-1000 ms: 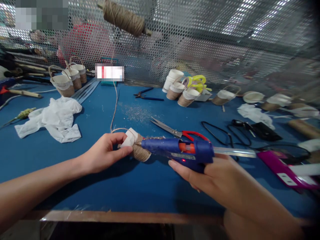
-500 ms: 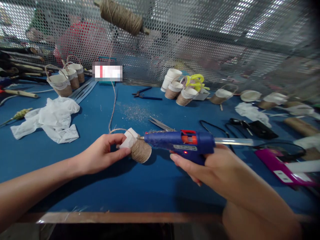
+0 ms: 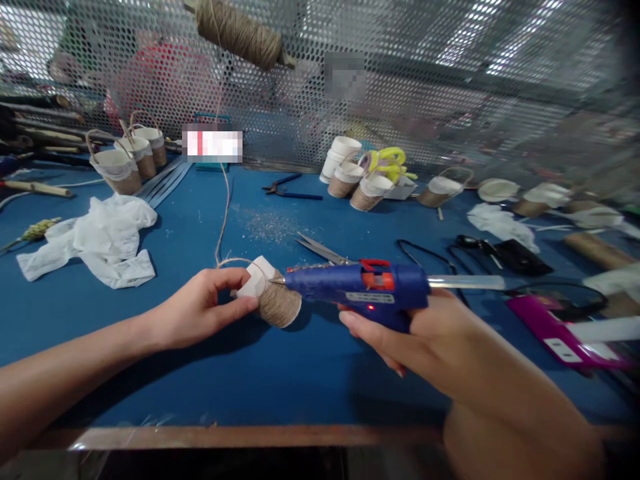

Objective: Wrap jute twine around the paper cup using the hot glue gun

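A small white paper cup (image 3: 257,277), its lower part wrapped in brown twine (image 3: 280,304), lies tilted in my left hand (image 3: 205,308). Fingers and thumb close on its bare white part. My right hand (image 3: 425,333) grips a blue glue gun (image 3: 340,283), its red light lit and a clear glue stick (image 3: 467,283) out of the back. The metal nozzle touches or almost touches the cup where the twine wrapping ends. From the cup a loose strand of twine (image 3: 226,200) runs up towards the twine spool (image 3: 237,33).
Scissors (image 3: 323,249) and pliers (image 3: 295,195) lie beyond the gun. Twine-wrapped cups (image 3: 119,172) stand at the back left, more cups (image 3: 371,192) at back centre. White lace cloth (image 3: 95,240) lies left; a purple power strip (image 3: 537,327) lies right. A perforated metal screen (image 3: 300,133) bounds the back.
The glue gun's nozzle has shifted slightly down along the cup, beside the twine edge. The left hand keeps its hold on the cup. The whole view has moved slightly.
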`<state>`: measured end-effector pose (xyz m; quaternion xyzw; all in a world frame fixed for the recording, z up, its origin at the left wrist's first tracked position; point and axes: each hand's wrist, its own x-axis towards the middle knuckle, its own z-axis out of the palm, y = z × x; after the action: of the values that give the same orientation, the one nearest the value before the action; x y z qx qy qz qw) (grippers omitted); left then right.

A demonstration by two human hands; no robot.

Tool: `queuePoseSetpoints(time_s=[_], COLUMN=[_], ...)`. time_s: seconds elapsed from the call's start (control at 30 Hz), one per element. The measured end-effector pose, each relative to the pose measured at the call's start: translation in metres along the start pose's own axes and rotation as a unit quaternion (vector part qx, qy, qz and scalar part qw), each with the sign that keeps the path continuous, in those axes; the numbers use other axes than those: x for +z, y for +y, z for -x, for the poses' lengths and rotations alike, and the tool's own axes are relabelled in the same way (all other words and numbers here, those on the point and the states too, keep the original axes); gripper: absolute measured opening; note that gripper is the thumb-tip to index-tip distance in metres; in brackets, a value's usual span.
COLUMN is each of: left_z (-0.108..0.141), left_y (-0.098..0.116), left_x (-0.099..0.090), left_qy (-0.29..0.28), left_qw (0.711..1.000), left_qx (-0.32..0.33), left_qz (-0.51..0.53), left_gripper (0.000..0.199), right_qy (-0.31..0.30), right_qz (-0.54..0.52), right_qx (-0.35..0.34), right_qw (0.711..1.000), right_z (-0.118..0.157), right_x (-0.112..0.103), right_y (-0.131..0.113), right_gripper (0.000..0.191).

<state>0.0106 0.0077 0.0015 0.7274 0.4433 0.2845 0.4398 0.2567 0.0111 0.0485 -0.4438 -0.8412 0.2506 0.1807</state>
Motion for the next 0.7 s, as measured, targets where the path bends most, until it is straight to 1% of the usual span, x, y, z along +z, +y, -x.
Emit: queuePoseSetpoints(time_s=[0.07,0.1,0.17,0.33,0.5,0.63,0.7], left_z=[0.0,0.0,0.0,0.0,0.0,0.001,0.001], left_y=[0.0,0.0,0.0,0.0,0.001,0.001,0.0], left_x=[0.0,0.0,0.0,0.0,-0.001,-0.001,-0.001], left_qy=[0.0,0.001,0.001,0.0,-0.007,-0.005,-0.006], left_qw=[1.0,1.0,1.0,1.0,1.0,1.0,1.0], left_qx=[0.0,-0.001,-0.002,0.0,0.005,0.013,0.013], left_qz=[0.0,-0.001,-0.004,-0.003,0.0,-0.004,-0.009], left_gripper=[0.019,0.019,0.019,0.018,0.018,0.016,0.016], right_qy=[-0.008,-0.012,-0.017,-0.014,-0.031,-0.053,-0.059], right_qz=[0.014,0.014,-0.002,-0.027,-0.038,-0.039,-0.045], right_qx=[-0.039,-0.04,-0.013,0.09,0.113,0.162,0.165], right_qw=[0.999,0.999,1.0,0.995,0.992,0.985,0.983], right_z=[0.001,0.001,0.001,-0.003,-0.004,-0.009,-0.011], right_x=[0.0,0.0,0.0,-0.001,-0.002,-0.004,-0.006], right_y=[0.001,0.001,0.001,0.0,-0.001,-0.003,-0.002], right_gripper=[0.03,0.03,0.026,0.023,0.026,0.03,0.033])
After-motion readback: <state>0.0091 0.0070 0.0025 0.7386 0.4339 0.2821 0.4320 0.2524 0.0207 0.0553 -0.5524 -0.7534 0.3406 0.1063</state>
